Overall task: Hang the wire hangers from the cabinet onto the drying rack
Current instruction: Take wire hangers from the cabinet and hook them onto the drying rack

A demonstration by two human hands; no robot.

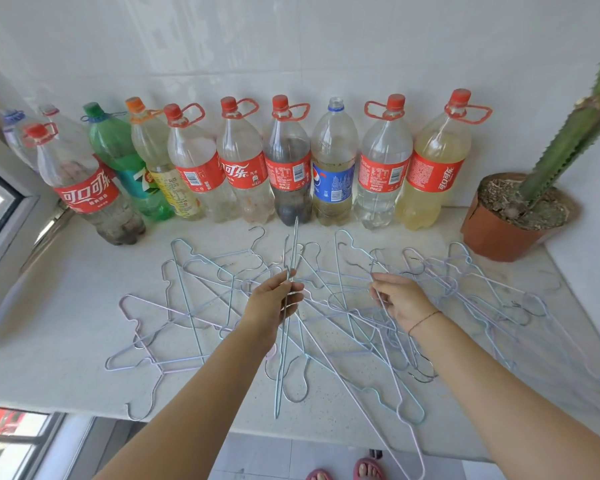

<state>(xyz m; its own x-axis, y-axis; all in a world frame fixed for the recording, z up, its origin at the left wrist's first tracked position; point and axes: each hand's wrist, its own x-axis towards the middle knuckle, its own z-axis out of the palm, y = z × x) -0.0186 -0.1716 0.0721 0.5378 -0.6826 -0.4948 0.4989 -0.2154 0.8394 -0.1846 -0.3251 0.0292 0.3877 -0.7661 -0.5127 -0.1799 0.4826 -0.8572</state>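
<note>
Bare forearms (194, 393) reach in from 6 o'clock over the white cabinet top (59, 306). At centre, the left hand (274, 301) pinches a blue hanger (282, 358) between thumb and curled fingers, holding it edge-on with its tip toward 12. Just toward 3 o'clock, the right hand (400, 301) curls its fingers round a wire in the tangled pile of wire hangers (187, 306) spread flat across the top. Soda bottles (288, 168) line the wall at 12; a potted cactus (499, 230) stands at 2.

Bright daylight from the left, soft shadows, fisheye bending at edges.
</note>
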